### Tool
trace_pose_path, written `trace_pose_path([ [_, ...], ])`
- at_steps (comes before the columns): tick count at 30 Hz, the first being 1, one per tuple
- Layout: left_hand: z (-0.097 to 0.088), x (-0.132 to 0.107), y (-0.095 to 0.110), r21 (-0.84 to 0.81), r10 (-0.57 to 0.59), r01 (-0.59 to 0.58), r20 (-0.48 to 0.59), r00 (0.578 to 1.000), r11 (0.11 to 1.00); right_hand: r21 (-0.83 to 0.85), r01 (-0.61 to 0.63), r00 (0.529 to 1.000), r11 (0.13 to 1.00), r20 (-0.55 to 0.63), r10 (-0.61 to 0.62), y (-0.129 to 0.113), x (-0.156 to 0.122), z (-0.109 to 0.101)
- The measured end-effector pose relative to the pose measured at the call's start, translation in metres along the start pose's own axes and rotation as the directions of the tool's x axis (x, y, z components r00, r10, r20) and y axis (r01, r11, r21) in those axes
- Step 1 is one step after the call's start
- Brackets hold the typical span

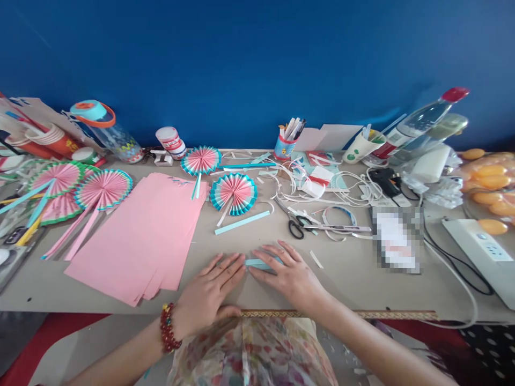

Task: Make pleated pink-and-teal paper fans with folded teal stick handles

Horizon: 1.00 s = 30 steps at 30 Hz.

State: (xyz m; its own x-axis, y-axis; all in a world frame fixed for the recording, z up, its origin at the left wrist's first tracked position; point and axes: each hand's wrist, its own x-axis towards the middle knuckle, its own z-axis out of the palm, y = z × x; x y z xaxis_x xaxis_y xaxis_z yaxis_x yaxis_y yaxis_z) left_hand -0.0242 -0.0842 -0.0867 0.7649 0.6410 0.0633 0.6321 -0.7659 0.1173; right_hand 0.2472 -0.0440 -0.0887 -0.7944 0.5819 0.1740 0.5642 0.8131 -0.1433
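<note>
A narrow light-blue paper strip (259,263) lies on the table near its front edge, partly covered by my hands. My left hand (215,281) rests flat over its left end, fingers stretched out, a red bead bracelet at the wrist. Across the right part of the strip lies my right hand (287,271), palm down with fingers extended. Just beyond them is another light-blue strip (242,222), below a round pleated pink and blue paper fan (234,194). A stack of pink paper (137,241) sits left of my left hand.
Black-handled scissors (296,225) and a box cutter (338,228) lie beyond my right hand. More paper fans (103,189) are at the left. Bottles (418,126), a pen cup (285,146), a glue gun (388,185) and a power strip (478,252) stand or lie around the back and right.
</note>
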Motion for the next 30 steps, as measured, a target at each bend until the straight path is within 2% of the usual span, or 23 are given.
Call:
trace_pose_path([
  [4,0.01,0.0,-0.001,0.022,-0.016,0.016,0.029,0.999,1.0,-0.004,-0.054,0.998,0.999,0.01,0.054,-0.017,0.005,0.0],
  [8,0.009,-0.003,-0.002,0.013,-0.014,0.014,0.05,0.999,1.0,-0.009,-0.144,0.989,0.99,-0.034,0.144,-0.029,0.001,0.004],
  [15,0.004,-0.001,-0.003,-0.029,0.002,0.0,0.044,0.999,1.0,0.004,-0.3,0.953,0.954,-0.052,0.3,-0.004,-0.043,-0.004],
  [20,0.006,-0.002,-0.004,-0.019,0.006,-0.006,0.029,1.0,1.0,0.005,-0.4,0.906,0.917,-0.149,0.396,0.008,-0.072,-0.015],
  [23,0.006,-0.003,-0.004,-0.019,0.006,-0.006,0.017,1.0,1.0,0.026,-0.407,0.881,0.913,-0.253,0.399,0.006,-0.072,-0.017],
  [25,0.006,-0.002,-0.003,-0.008,0.005,-0.005,0.011,1.0,1.0,0.038,-0.383,0.88,0.923,-0.288,0.377,0.002,-0.063,-0.016],
  [30,0.005,0.005,-0.001,-0.018,-0.035,0.035,-0.015,0.999,0.999,0.051,-0.174,0.968,0.983,-0.176,0.18,-0.006,-0.021,0.001],
])
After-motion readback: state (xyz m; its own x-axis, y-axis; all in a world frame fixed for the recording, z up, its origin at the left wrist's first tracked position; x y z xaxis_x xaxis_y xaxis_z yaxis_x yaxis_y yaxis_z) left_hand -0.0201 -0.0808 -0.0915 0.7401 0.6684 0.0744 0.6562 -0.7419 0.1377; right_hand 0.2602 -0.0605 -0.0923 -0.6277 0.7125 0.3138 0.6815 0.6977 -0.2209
